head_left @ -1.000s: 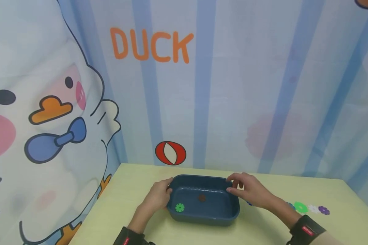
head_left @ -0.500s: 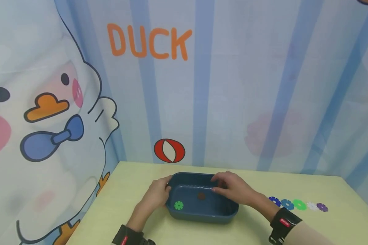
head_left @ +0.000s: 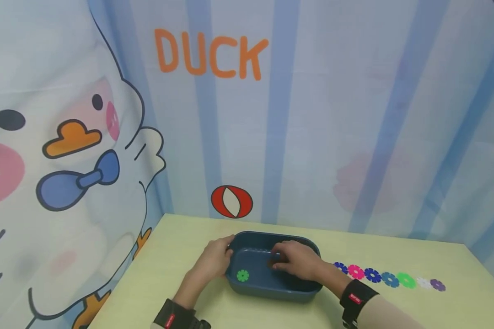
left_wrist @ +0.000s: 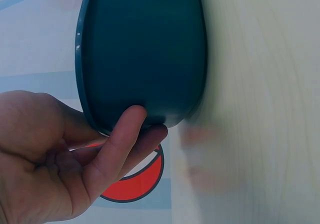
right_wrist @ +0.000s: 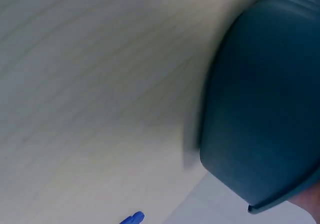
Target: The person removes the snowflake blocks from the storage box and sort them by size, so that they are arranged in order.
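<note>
A dark blue rectangular basin [head_left: 271,293] stands on the table. At its left end my left hand [head_left: 215,258] grips the rim; in the left wrist view, fingers of the left hand [left_wrist: 107,159] lie against the outer wall of the basin [left_wrist: 142,54]. My right hand [head_left: 300,261] reaches over the right side into the basin, thumb and forefinger apart above a brown flower-shaped disc [head_left: 270,263], which they partly hide. Whether they touch it cannot be seen. A green flower-shaped disc [head_left: 242,275] lies at the basin's left. The right wrist view shows mostly the basin's outside [right_wrist: 260,99].
Right of the basin, several flower-shaped discs lie in a row on the pale yellow table [head_left: 378,306], among them a pink disc [head_left: 356,272], a light green disc [head_left: 405,280] and a purple disc [head_left: 438,285]. A duck-print curtain [head_left: 313,114] hangs behind.
My right hand has moved left and down from the basin's right rim to the brown disc, uncovering more of the row of discs. The left hand keeps its grip on the rim.
</note>
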A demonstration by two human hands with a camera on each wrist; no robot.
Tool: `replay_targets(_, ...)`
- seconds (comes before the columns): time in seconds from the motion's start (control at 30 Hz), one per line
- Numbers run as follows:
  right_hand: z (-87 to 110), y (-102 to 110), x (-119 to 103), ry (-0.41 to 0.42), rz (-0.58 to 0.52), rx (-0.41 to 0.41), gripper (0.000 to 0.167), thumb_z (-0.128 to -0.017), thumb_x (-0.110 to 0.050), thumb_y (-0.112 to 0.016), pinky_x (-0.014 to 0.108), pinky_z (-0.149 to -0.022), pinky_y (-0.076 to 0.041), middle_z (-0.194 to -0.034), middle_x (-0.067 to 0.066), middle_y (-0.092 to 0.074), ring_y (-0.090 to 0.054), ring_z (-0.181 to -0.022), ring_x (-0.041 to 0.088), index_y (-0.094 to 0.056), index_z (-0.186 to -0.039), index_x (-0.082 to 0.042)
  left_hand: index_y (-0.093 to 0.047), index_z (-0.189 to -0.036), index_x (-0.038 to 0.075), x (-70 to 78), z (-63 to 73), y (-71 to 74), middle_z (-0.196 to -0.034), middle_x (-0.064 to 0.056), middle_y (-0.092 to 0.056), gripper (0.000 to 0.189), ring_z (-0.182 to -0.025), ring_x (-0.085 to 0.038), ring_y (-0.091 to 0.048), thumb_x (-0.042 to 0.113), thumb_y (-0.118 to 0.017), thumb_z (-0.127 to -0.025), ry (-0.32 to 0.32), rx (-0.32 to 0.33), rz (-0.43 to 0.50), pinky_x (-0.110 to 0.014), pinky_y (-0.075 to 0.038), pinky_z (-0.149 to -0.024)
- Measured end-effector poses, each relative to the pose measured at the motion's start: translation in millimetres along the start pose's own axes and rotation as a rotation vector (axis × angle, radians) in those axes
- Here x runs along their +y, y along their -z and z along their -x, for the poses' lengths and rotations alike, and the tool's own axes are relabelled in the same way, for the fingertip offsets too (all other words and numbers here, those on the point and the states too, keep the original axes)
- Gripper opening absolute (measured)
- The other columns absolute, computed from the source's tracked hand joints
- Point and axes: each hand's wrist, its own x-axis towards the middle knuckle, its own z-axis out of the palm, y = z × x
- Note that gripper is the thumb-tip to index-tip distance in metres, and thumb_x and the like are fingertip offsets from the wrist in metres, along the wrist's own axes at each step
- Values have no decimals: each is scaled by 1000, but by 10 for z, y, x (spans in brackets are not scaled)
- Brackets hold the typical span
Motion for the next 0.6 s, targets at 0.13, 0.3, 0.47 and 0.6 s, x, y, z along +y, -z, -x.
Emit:
replay_targets(0.13,-27,-71,4,5,54,-5,32,-91,-27,-85,28,-66,-51,-93,-2,-65,-58,-80,9,-76,-118,-11,-45,-156,-5,-7,-15,0,-151,-33,-54,50,-61,-18,-72,-3,-54,-107,-4,1,-9,-27,-57,-47)
replay_targets(0.3,-50,-124,20,20,77,0,27,-90,-23,-86,29,-67,-53,-96,-1,-64,-58,-82,11,-79,-114,-11,-45,-157,-5,-10,-20,10,-151,-33,-54,50,-54,-16,-69,-3,-53,-107,-3,-6,-4,-28,-57,-46)
replay_targets(0.47,-71,-136,5,8,41,19,19,-90,-18,-86,33,-72,-56,-96,0,-65,-60,-85,14,-76,-104,-11,-45,-157,-5,2,-14,17,-151,-32,-54,51,-51,-15,-67,-3,-54,-107,-2,-2,-6,-28,-57,-46)
replay_targets(0.6,-78,-137,-21,-31,-11,-9,21,-90,-14,-85,32,-70,-55,-93,-2,-65,-61,-82,12,-67,-100,-12,-45,-157,-5,2,-8,8,-151,-32,-54,50,-51,-14,-68,-3,-54,-107,0,-4,-14,-27,-57,-46)
